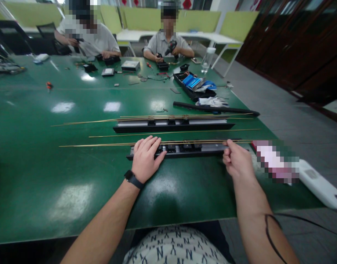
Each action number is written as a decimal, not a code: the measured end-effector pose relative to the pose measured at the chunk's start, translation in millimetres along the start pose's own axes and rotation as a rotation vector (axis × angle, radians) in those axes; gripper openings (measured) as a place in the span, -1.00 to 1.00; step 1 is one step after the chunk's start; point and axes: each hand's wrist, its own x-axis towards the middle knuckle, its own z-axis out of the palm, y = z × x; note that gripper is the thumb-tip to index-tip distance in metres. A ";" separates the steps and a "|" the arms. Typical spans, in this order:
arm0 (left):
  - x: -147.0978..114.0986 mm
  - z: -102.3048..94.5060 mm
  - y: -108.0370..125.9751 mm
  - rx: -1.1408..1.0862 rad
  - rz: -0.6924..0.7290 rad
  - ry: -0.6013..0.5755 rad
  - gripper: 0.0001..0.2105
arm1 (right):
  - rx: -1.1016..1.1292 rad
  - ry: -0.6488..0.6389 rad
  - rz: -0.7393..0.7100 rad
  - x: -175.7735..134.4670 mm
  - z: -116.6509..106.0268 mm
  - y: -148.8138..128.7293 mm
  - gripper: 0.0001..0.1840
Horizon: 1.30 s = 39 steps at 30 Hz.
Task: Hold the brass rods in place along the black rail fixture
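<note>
A long black and silver rail with several small black blocks lies across the table close to me. Thin golden rods run along it and stick out far past its left end. My left hand rests flat over the rail's left part and the rods, fingers stretched out and thumb apart. At the rail's right end, my right hand is closed in a pinch at the rods; the fingertips partly hide what they grip. Just behind lies a single golden rod.
Beyond stands a second black rail with more rods, then a black bar, white gloves and a black tray. A blurred pink-white object and a white device lie right. Two people sit opposite, one holding a drill.
</note>
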 end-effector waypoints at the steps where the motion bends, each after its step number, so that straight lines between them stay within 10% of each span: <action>1: -0.1 -0.1 0.1 -0.003 -0.002 -0.002 -0.58 | 0.009 0.020 -0.005 0.8 -0.2 -0.2 -0.70; 39: -0.1 -0.3 0.3 0.006 0.003 -0.006 -0.57 | 0.014 -0.030 0.008 1.1 -1.4 1.9 -0.69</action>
